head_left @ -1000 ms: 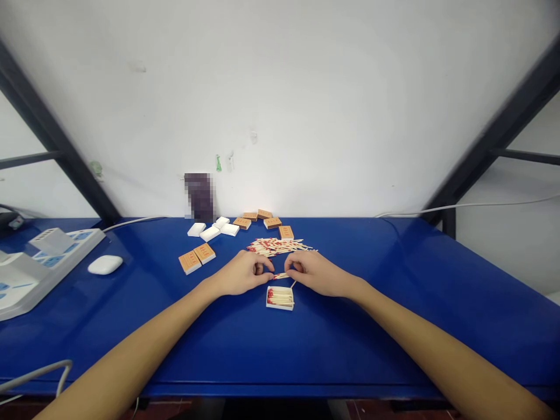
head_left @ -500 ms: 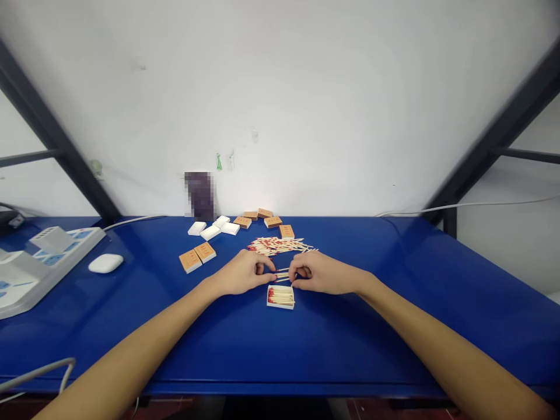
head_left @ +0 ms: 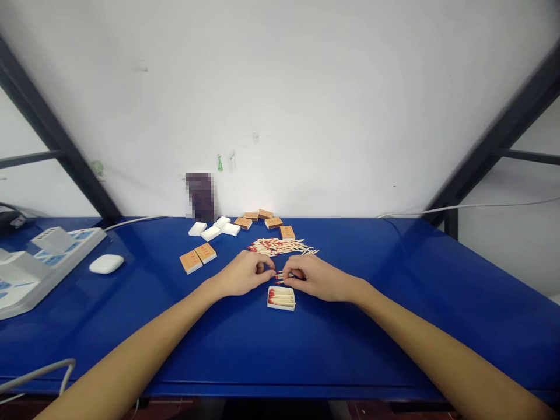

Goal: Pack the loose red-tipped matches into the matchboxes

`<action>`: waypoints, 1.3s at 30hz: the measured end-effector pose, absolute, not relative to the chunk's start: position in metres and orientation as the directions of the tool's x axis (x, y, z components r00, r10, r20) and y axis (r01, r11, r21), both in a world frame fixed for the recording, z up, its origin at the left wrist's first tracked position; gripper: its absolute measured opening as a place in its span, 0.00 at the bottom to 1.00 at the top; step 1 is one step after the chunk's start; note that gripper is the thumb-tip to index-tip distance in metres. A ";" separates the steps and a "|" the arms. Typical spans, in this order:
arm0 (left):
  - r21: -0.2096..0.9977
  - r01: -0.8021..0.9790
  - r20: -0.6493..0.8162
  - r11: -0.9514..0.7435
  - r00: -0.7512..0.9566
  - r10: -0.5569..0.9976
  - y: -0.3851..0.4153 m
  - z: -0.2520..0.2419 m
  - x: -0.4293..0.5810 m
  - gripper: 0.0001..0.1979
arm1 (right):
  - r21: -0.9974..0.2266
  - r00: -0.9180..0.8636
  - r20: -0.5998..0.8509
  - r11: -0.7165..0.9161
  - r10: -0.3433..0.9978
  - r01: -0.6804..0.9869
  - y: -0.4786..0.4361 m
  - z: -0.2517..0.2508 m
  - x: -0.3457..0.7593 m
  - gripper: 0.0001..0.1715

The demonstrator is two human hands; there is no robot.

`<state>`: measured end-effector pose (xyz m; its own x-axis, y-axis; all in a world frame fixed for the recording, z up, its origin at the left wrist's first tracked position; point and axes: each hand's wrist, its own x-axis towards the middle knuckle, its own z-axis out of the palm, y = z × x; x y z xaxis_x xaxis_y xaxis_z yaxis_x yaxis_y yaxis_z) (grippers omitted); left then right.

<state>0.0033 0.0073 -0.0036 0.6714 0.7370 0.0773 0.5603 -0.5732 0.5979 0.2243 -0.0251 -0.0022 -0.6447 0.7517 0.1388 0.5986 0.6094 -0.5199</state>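
Observation:
My left hand (head_left: 243, 273) rests on the table with its fingers curved, thumb and forefinger slightly apart beside some red match heads. From the other side, my right hand (head_left: 320, 277) has its fingers closed over the pale ends of several matches (head_left: 279, 276), mostly hidden beneath it. Just in front of both hands lies an open white matchbox tray (head_left: 268, 303), partly filled with matches (head_left: 282, 297) whose red heads point left. A loose heap of matches (head_left: 276, 246) spreads out behind the hands.
Orange-topped matchbox covers (head_left: 287, 232) and white trays (head_left: 212, 233) stand by the wall. Two orange boxes (head_left: 198, 258) lie to the left. Farther left are a white rounded case (head_left: 106, 263) and a power strip (head_left: 65, 265). A cable (head_left: 481, 206) runs at the back right.
My right hand has slid slightly left and toward me, covering more of the small group of matches. My left hand has hardly moved.

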 end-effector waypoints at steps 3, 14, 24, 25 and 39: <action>0.607 0.559 0.066 -0.566 0.674 0.736 0.007 -0.003 0.003 0.11 | -0.560 -0.624 0.143 0.583 0.768 0.588 -0.027 0.000 0.223 0.08; 0.590 0.552 0.083 -0.589 0.684 0.725 0.008 -0.005 0.003 0.11 | -0.497 -0.626 0.148 0.605 0.765 0.622 -0.023 -0.004 0.228 0.06; 0.603 0.548 0.073 -0.579 0.685 0.724 0.010 -0.006 0.001 0.10 | -0.448 -0.560 0.145 0.558 0.816 0.698 -0.024 -0.004 0.225 0.13; 0.605 0.544 0.074 -0.581 0.688 0.722 0.010 -0.006 0.001 0.10 | -0.441 -0.568 0.150 0.569 0.810 0.694 -0.024 -0.005 0.225 0.13; 0.649 0.538 0.019 -0.538 0.696 0.718 0.011 -0.004 -0.001 0.15 | -0.411 -0.567 0.228 0.606 0.792 0.681 -0.027 -0.005 0.227 0.08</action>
<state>-0.0010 0.0106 -0.0043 0.6955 0.7182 0.0191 0.5379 -0.5381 0.6489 0.2270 -0.0267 -0.0050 -0.5669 0.7917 0.2278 0.6812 0.6060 -0.4107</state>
